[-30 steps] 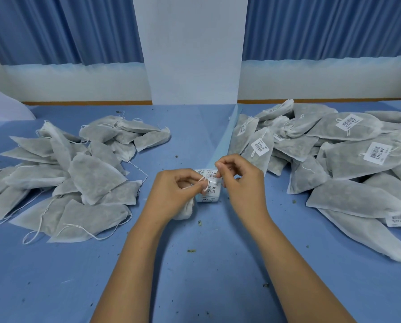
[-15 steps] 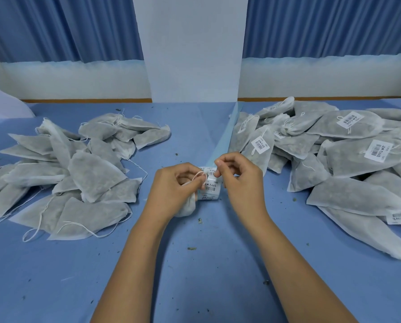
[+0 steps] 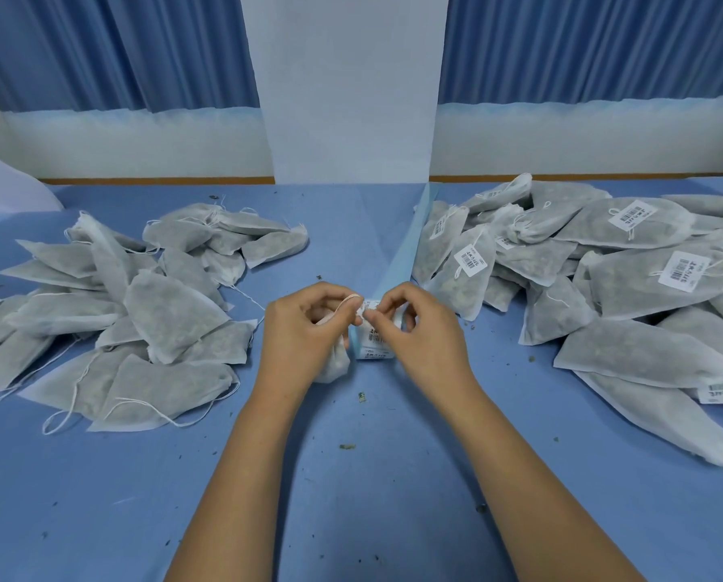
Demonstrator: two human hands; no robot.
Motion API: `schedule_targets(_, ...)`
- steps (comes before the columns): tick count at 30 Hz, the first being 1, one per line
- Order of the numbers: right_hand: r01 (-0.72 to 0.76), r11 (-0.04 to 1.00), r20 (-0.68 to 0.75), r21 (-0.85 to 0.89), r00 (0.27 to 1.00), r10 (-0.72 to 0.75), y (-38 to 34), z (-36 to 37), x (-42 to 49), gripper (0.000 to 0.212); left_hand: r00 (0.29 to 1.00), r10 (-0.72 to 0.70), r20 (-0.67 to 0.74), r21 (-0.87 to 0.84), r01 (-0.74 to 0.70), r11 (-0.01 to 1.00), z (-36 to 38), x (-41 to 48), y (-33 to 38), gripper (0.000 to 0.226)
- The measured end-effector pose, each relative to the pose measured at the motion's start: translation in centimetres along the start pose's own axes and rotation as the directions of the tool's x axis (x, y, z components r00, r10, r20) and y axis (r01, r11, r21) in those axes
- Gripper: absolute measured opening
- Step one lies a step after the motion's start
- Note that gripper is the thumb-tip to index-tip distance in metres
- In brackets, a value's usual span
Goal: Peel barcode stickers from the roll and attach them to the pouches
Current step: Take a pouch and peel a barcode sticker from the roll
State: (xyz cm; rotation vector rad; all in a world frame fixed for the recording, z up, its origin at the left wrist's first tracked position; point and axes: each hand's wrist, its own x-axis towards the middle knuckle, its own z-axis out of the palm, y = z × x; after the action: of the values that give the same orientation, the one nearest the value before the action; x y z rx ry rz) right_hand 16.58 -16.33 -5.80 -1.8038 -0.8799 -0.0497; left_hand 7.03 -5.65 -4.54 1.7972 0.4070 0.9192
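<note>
My left hand [image 3: 296, 333] is closed around a grey pouch [image 3: 334, 365] and pinches its white string near the fingertips. My right hand [image 3: 418, 329] pinches a barcode sticker at the top of the sticker roll [image 3: 374, 340], which stands on the blue table between both hands. The fingertips of both hands nearly meet above the roll. A pile of unlabelled grey pouches [image 3: 112, 312] lies to the left. A pile of pouches with barcode stickers [image 3: 628, 279] lies to the right.
A pale blue backing strip [image 3: 410, 245] runs from the roll toward the white pillar [image 3: 351, 90] at the table's far edge. Small crumbs [image 3: 361, 396] dot the blue table surface [image 3: 351, 497] between my forearms. Blue curtains hang behind.
Both hands stay at the roll; my right fingertips have closed in on the roll's top sticker, nearer my left fingertips. The piles have not moved.
</note>
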Motion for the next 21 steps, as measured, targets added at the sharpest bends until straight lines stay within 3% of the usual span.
schedule_targets(2,0.019,0.998,-0.032,0.065,0.999,-0.017,-0.2,-0.2,0.0,0.018,1.0,0.002,0.026,-0.005,-0.002,1.0,0.1,-0.1,0.0,0.012)
schedule_targets(5,0.028,0.976,0.056,0.215,0.998,-0.041,-0.6,-0.4,0.0,0.007,0.999,0.011,0.043,-0.033,-0.01,0.999,0.1,0.0,0.0,0.012)
schedule_targets(10,-0.039,0.923,0.091,0.382,0.996,0.005,-0.8,-0.6,0.1,0.011,0.999,0.008,0.051,-0.052,-0.005,0.999,0.0,0.1,-0.1,0.01)
schedule_targets(15,-0.003,0.93,0.004,0.368,1.0,0.001,-0.8,-1.1,0.2,0.014,0.994,0.012,0.109,-0.025,-0.009,1.0,0.0,0.1,-0.1,0.011)
schedule_targets(21,0.131,0.971,-0.024,0.201,0.991,-0.129,-0.7,-0.9,0.0,0.017,0.994,-0.022,0.109,-0.013,0.023,1.0,0.0,0.1,-0.6,0.02)
